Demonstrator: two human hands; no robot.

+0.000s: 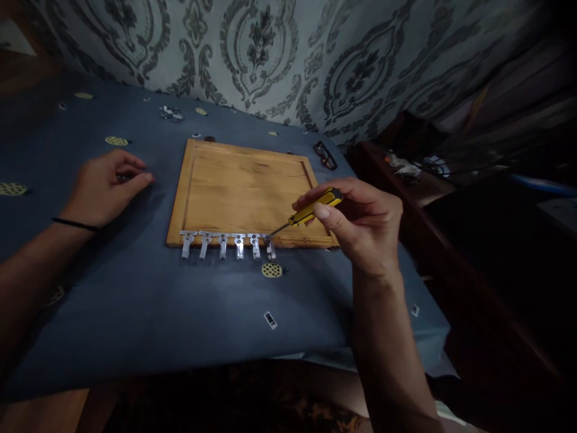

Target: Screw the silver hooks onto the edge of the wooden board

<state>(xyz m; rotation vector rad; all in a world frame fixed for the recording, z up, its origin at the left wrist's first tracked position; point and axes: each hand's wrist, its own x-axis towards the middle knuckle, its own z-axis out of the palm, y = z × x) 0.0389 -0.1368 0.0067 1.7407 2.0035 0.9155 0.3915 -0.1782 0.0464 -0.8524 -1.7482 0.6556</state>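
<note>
My right hand (pixel 367 219) is closed round the yellow and black handle of a screwdriver (pixel 311 211). Its thin shaft slants down to the left, and the tip meets the rightmost metal hinge (pixel 271 249) at the near edge of a framed wooden panel (pixel 243 189). Several similar silver hinges (pixel 222 246) line that edge to the left, their arms sticking out over the cloth. Left of the panel, apart from it, my left hand (pixel 106 183) has loosely curled fingers, with a gap between thumb and forefinger and nothing visible in them.
A blue tablecloth (pixel 180 325) with pineapple prints covers the table. Loose metal pieces (pixel 171 113) lie at the back left. Eyeglasses (pixel 325 156) rest behind the panel's right corner. Patterned curtain (pixel 259 48) hangs behind. Dark furniture with clutter (pixel 403 165) stands at the right.
</note>
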